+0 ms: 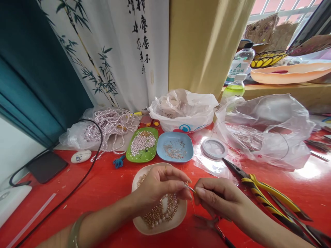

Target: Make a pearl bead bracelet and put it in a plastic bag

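What the left hand (160, 184) and right hand (219, 198) pinch between their fingertips is too small to name — a thin pin, perhaps. The left hand covers part of the white dish (139, 224); the pliers (269, 199) run off the right edge — tips blurred

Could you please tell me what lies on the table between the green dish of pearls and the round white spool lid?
In the head view, a blue dish holding small gold findings sits between the green dish and the white spool lid.

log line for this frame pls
left hand: pinches bead | right hand: holds thin pin | below: white dish of beads | surface: red table
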### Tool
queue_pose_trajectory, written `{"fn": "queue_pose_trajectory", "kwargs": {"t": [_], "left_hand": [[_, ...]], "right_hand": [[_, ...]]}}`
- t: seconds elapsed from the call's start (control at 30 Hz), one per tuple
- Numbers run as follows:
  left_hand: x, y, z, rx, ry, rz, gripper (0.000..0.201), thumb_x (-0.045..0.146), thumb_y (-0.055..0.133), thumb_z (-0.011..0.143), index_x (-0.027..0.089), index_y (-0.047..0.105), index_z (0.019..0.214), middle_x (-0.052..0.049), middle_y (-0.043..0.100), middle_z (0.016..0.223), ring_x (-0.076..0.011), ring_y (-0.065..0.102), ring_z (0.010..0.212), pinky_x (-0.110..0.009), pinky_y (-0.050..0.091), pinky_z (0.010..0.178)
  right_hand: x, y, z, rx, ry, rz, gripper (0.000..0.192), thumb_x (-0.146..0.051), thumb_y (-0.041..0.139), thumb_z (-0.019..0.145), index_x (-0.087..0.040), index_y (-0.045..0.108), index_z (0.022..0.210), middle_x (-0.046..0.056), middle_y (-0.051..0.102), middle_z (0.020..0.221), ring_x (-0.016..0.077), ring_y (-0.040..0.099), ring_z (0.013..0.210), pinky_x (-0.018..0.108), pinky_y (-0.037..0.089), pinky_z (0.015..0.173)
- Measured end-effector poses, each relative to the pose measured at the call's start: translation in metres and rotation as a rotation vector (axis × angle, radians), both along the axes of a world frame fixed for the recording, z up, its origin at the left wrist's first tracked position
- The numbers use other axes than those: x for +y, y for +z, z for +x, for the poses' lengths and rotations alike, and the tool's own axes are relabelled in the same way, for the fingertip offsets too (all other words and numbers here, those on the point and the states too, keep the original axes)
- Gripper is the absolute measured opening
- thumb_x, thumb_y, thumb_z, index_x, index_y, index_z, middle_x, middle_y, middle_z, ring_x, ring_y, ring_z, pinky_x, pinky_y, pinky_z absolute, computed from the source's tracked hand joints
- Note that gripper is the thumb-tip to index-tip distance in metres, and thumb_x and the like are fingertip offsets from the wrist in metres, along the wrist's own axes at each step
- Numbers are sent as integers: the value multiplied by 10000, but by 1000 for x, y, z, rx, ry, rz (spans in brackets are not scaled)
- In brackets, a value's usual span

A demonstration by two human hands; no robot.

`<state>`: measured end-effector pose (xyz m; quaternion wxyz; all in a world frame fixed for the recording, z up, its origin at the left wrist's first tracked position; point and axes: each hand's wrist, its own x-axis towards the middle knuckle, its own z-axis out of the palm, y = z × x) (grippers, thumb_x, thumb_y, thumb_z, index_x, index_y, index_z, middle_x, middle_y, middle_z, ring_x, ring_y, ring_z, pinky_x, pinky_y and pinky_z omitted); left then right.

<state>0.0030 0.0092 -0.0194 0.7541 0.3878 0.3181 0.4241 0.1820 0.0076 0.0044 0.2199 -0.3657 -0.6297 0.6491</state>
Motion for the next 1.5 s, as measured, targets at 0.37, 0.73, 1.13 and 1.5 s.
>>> {"fn": "queue_pose_trajectory", "kwargs": {"t": [0.37, 0.73, 1.13, 1.5], "left_hand": [[0, 0, 1, 6, -5, 0, 176, 223, 709, 619, 102, 629, 719, -34, 657, 565, -110, 607, 527, -202, 438, 540], [-1, 0, 0, 2, -23, 5, 174, 206, 679, 647, 106, 607, 770, -33, 658, 571, -107, 597, 529, -204, 424, 542], [-1, 4, 2, 16, -20, -6, 117, 166, 679, 628, 110, 586, 673, -35, 662, 568, -124, 617, 550, -219, 436, 552], [-2, 2, 1, -9, 28, 9, 119, 131, 708, 621, 114, 595, 654, -27, 685, 606, -118, 649, 593, -193, 479, 570]], "right_hand": [[0, -4, -1, 45, 23, -38, 342, -441, 444, 837, -142, 518, 690, -62, 353, 524, 60, 306, 474, 172, 285, 423], [-2, -6, -1, 39, 10, 88, 341, -414, 423, 856, -166, 453, 624, -52, 363, 564, 73, 322, 508, 189, 262, 443], [-5, -5, -3, -196, -57, 348, 284, -320, 374, 855, -177, 446, 621, -45, 369, 546, 94, 327, 494, 205, 272, 442], [-9, -3, -6, -322, -156, 627, 292, -243, 364, 862, -180, 473, 599, -33, 451, 510, 90, 416, 459, 188, 360, 432]]}}
